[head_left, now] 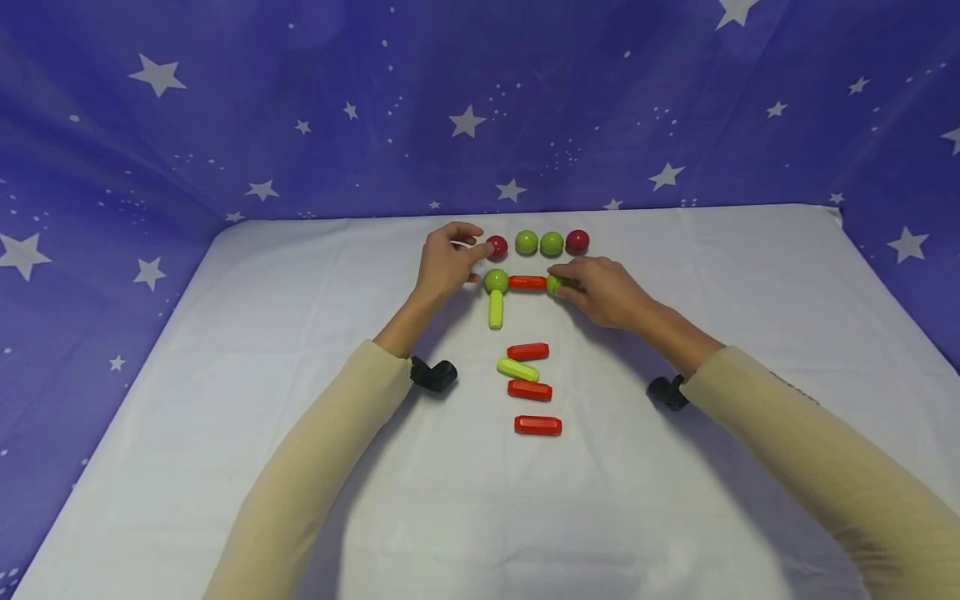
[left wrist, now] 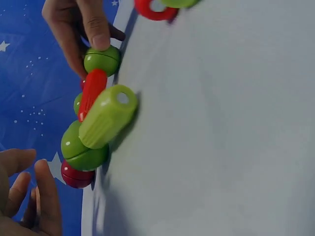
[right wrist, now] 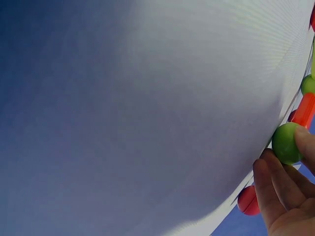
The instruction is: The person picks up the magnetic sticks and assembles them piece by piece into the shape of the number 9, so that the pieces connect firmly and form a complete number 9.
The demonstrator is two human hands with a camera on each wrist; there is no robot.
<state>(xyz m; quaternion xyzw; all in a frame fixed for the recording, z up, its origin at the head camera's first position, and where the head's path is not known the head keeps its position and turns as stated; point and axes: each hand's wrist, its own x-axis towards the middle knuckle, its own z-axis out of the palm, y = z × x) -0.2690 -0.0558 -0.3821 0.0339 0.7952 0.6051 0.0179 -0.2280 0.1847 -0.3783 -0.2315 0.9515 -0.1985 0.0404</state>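
My right hand (head_left: 606,292) pinches a green ball (right wrist: 284,142) between thumb and fingers. This ball sits at the right end of a red rod (head_left: 527,282). At the rod's left end is another green ball (head_left: 496,280), from which a yellow-green rod (head_left: 496,310) points toward me. My left hand (head_left: 447,262) hovers left of that ball, fingers loosely bent and spread. In the head view its thumb overlaps a dark red ball (head_left: 499,247); the left wrist view shows the fingers (left wrist: 47,191) apart from the balls with nothing between them.
Behind the joined pieces, two green balls (head_left: 539,242) and another dark red ball (head_left: 577,242) stand in the row. Nearer me lie several loose rods, red (head_left: 537,425) and one yellow-green (head_left: 517,369). White cloth (head_left: 300,333) covers the table; a starry blue curtain (head_left: 405,108) hangs behind.
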